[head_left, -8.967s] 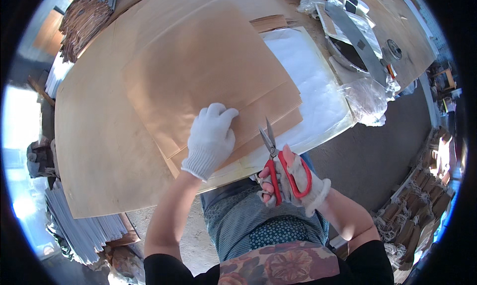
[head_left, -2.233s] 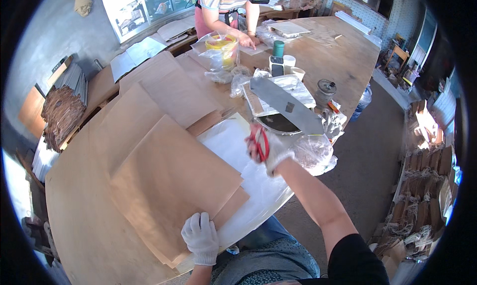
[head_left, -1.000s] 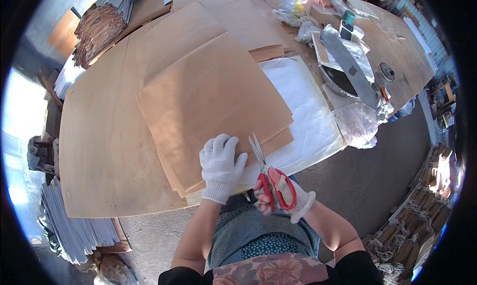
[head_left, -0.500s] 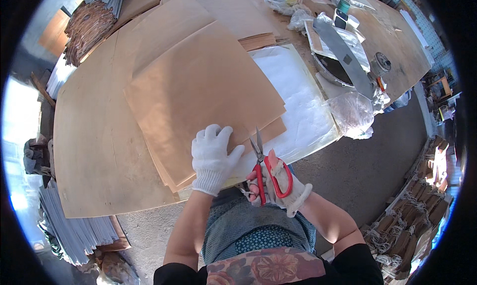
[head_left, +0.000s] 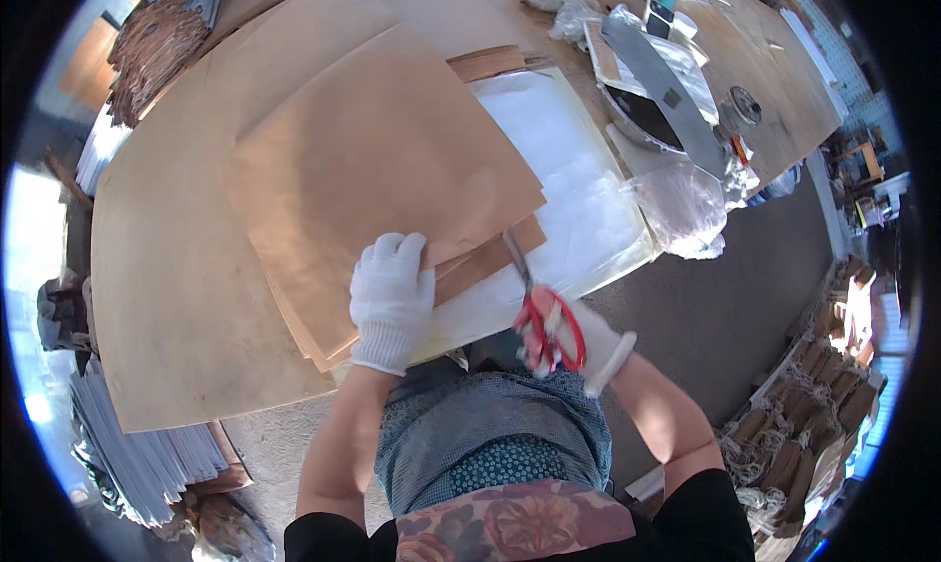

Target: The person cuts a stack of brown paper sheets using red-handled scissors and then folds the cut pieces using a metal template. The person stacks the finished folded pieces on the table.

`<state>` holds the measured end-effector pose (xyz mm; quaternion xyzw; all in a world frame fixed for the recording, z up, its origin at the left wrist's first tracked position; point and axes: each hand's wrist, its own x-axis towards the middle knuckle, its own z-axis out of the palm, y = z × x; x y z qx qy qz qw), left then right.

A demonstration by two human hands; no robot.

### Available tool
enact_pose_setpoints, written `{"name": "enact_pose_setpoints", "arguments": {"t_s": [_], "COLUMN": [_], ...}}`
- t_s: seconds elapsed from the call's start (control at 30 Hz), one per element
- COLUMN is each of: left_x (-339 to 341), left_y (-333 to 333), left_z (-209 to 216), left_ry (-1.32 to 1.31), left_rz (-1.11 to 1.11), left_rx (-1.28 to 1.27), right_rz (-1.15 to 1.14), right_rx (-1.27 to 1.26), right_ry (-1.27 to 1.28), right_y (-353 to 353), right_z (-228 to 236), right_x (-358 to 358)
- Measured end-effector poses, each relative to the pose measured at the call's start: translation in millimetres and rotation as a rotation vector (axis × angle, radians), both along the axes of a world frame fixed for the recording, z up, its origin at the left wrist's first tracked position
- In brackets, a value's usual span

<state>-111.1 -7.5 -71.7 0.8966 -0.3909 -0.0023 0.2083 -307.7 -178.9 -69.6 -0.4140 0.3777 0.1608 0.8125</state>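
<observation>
Brown paper sheets (head_left: 382,160) stacked; we see no cut.
Six o'clock: white-gloved left hand (head_left: 392,286), fingers together; gloved right hand (head_left: 594,333) grips red-handled metal scissors (head_left: 520,258).

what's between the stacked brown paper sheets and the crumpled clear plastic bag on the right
In the head view, a flat white sheet with a yellowish edge lies between the stacked brown paper sheets and the crumpled clear plastic bag.

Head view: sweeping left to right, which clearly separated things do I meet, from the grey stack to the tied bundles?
Grey stack → left hand → scissors → clear bag → tied bundles.
</observation>
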Motion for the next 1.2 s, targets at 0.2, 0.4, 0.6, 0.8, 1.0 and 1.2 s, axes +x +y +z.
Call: {"name": "enact_pose_setpoints", "arguments": {"t_s": [0.2, 0.4, 0.6, 0.8, 1.0, 1.2], "left_x": [20.3, 80.3, 86.8, 73.0, 81.0, 73.5], "left_y": [14.0, 12.5, 8.4, 16.0, 9.0, 7.4], "left_z": [7.3, 28.6, 29.9, 23.3, 40.0, 25.8], "left_ry": [0.117, 0.702, 0.702, 0.552, 0.076, -0.281], "left_rz": [-0.15, -0.327, -0.391, -0.391, -0.239, -0.276], "left_rx": [-0.061, 0.084, 0.215, 0.122, 0.009, 0.074], "right_rz": [-0.016, 0.139, 0.541, 0.473, 0.429, 0.133], "right_rx": [-0.232, 0.165, 0.059, -0.011, 0.172, 0.32], "right_ry": [-0.053, -0.171, -0.198, -0.033, -0.118, -0.243], "right_y": [-11.0, 101.8, 156.1, 167.8, 141.4, 75.6], "right_z": [-33.2, -19.5, -34.8, -27.2, -14.1, -3.2], "right_x": [4.4, 13.2, 51.2, 62.5, 39.5, 17.0]}}
